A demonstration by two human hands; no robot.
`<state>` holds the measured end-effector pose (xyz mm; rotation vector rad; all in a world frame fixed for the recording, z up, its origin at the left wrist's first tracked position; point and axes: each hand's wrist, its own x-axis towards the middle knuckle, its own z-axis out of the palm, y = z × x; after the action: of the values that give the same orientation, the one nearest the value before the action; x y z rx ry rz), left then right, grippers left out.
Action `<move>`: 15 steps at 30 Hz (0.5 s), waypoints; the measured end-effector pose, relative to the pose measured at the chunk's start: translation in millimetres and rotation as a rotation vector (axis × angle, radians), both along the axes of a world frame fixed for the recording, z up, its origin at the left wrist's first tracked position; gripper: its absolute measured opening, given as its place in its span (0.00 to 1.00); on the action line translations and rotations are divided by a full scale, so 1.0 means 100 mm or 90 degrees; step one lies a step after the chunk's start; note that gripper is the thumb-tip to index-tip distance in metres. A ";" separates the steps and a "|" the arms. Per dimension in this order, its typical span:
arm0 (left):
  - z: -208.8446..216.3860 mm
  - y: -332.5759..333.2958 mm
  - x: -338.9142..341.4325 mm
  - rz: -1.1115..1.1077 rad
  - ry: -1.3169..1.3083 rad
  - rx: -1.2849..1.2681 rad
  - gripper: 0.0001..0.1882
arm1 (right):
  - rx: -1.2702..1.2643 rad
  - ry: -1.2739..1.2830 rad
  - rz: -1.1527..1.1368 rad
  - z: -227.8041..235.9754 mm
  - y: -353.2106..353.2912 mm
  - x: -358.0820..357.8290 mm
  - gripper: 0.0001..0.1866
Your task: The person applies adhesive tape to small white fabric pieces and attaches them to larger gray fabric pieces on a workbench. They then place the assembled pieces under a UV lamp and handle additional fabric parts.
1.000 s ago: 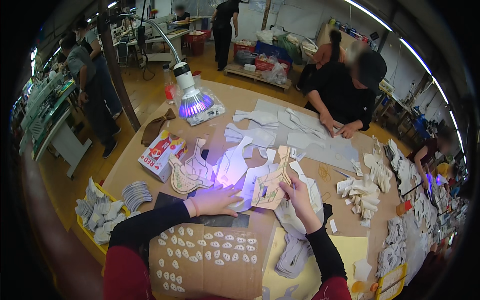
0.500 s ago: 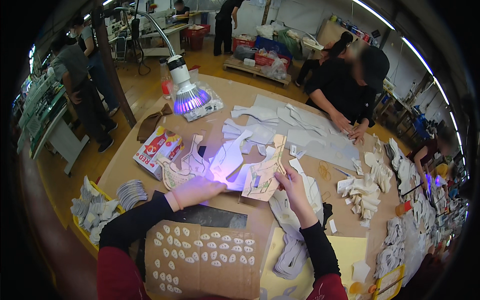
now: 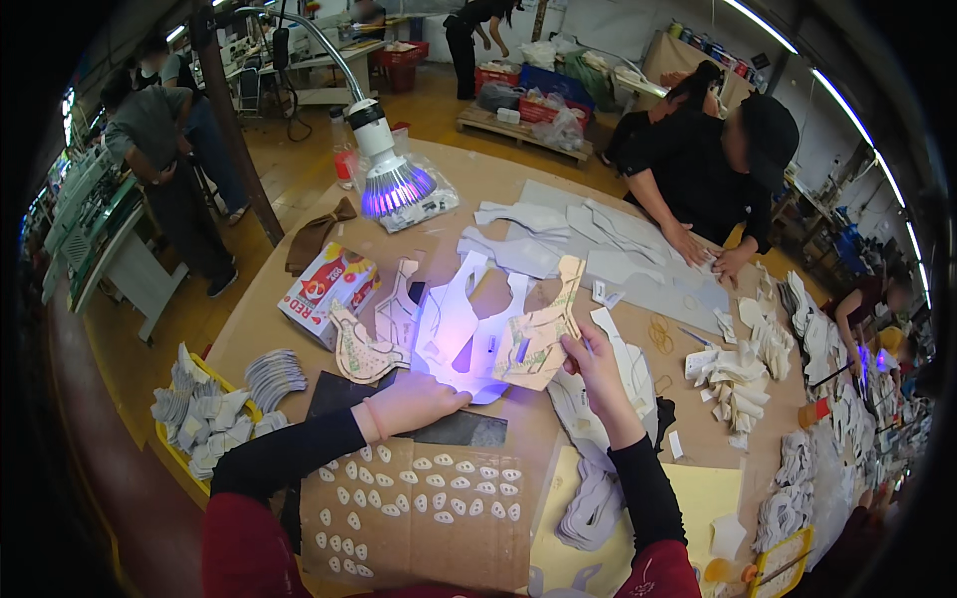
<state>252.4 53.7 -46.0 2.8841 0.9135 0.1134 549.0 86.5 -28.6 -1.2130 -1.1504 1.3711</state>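
My left hand (image 3: 417, 402) is closed, its fingertips at the lower edge of a white cut piece (image 3: 445, 321) lying under violet-blue light. Held in my right hand (image 3: 598, 377) is a tan cardboard template (image 3: 538, 342) with dark lines and a small slot, tilted up beside the white piece and covering part of its right side. Two more templates, one rounded (image 3: 363, 349) and one narrower (image 3: 396, 307), lie left of the white piece. A lamp (image 3: 397, 189) on a bent arm shines from above. Below my left hand is a dark flat board (image 3: 454, 430).
Brown cardboard (image 3: 414, 538) with rows of small pale pieces lies nearest me. At left are a yellow basket (image 3: 204, 476) of cut pieces and a red-and-white box (image 3: 329, 291). Grey stacked pieces (image 3: 590, 510) sit at right. A co-worker (image 3: 698, 174) works across the table.
The template in my right hand has shifted off the white piece to the right, showing more of it. My left hand has moved slightly down along its edge. The whole view has shifted a little.
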 end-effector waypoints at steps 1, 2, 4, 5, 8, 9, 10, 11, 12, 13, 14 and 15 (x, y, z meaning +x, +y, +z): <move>0.02 0.00 0.06 0.002 0.016 0.012 0.10 | 0.006 -0.001 -0.005 0.02 0.00 0.00 0.19; 0.02 -0.02 0.09 0.006 0.034 0.021 0.10 | 0.010 0.000 -0.007 0.04 0.00 0.00 0.19; -0.10 0.00 0.10 0.006 0.001 0.013 0.09 | 0.024 -0.011 -0.008 0.05 0.03 -0.01 0.20; -0.11 0.02 0.12 0.003 -0.017 0.010 0.09 | 0.036 -0.025 -0.010 0.06 0.05 0.02 0.20; -0.02 0.07 0.09 0.009 -0.041 -0.107 0.11 | 0.036 -0.029 -0.019 0.07 0.09 0.08 0.22; 0.02 0.09 0.08 0.027 -0.071 -0.153 0.13 | 0.029 -0.024 -0.024 0.07 0.10 0.09 0.22; 0.06 0.11 0.06 0.046 -0.101 -0.198 0.16 | 0.026 -0.029 -0.040 0.08 0.12 0.09 0.23; 0.07 0.11 0.02 0.072 -0.128 -0.247 0.19 | 0.018 -0.031 -0.051 0.06 0.13 0.06 0.23; 0.03 0.10 -0.01 0.089 -0.174 -0.254 0.14 | 0.002 -0.036 -0.063 0.01 0.12 0.05 0.23; 0.00 0.16 -0.07 0.085 -0.176 -0.209 0.11 | 0.016 -0.044 -0.062 -0.02 0.16 0.04 0.23; -0.08 0.21 -0.11 0.077 -0.179 -0.176 0.09 | 0.018 -0.056 -0.064 -0.06 0.19 0.08 0.24; -0.14 0.28 -0.14 0.054 -0.201 -0.163 0.07 | 0.018 -0.066 -0.064 -0.11 0.19 0.10 0.24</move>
<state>238.9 81.4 -60.4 2.4998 0.9143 0.4143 558.6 105.5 -39.7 -1.3163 -1.1600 1.2254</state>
